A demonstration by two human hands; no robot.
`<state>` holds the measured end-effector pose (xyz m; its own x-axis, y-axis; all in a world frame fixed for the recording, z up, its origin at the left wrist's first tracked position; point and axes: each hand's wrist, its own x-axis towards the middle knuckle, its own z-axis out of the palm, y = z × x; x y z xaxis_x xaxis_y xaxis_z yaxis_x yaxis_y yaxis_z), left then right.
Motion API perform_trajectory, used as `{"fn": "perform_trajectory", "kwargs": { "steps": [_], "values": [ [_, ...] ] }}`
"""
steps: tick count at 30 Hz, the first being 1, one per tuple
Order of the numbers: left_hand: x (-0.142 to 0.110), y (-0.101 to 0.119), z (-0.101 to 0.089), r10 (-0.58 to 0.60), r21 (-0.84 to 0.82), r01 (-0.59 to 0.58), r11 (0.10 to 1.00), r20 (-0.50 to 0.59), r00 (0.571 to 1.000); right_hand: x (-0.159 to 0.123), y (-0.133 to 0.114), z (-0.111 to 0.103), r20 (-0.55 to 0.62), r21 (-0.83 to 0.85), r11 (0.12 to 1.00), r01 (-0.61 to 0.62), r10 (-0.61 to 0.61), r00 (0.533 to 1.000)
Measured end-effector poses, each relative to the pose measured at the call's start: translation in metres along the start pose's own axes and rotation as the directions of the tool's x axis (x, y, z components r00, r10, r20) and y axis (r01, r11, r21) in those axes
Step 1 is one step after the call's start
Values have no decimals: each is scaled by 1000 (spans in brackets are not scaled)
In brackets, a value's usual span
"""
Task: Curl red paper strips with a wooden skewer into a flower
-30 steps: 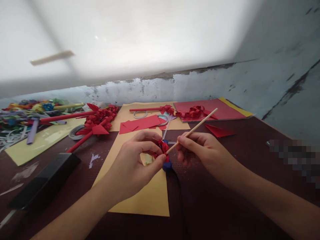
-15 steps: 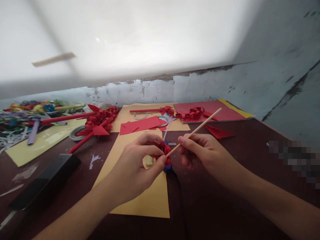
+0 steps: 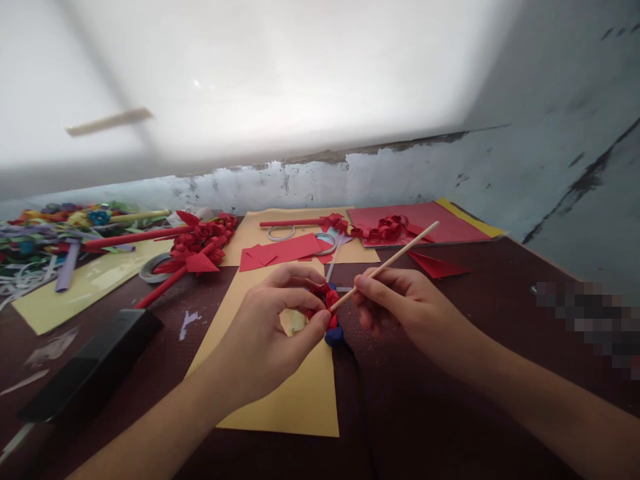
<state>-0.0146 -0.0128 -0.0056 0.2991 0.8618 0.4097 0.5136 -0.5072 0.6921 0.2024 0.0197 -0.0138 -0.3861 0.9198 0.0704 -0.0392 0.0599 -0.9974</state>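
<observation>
Well, red paper [image 3: 329,295] in left fingers [image 3: 316,327], stick [image 3: 403,255] in right fingers [image 3: 374,287].

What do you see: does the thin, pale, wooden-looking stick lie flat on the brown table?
No, the right hand holds the stick at a slant, its lower end by curled red paper in the left hand.

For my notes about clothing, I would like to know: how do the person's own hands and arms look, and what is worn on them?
The left hand and right hand are bare, without gloves. No ring, watch or bracelet is visible. The forearms show no sleeves within the picture.
</observation>
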Motion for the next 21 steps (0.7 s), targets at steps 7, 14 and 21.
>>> {"fn": "perform_trajectory", "kwargs": {
  "steps": [7, 14, 21],
  "values": [
    [0, -1, -1, -5, -4, 5, 1000, -9, 1000, 1, -1, 0, 7, 5, 1000, 26, -26, 1000],
    [0, 2, -1, 19, -4, -19, 1000, 33, 999, 2, -1, -2, -15, -60, 998, 5, -6, 1000],
    [0, 2, 0, 22, 6, -22, 1000, 53, 998, 0, 0, -3, -13, -76, 997, -19, 18, 1000]
  ]
}}
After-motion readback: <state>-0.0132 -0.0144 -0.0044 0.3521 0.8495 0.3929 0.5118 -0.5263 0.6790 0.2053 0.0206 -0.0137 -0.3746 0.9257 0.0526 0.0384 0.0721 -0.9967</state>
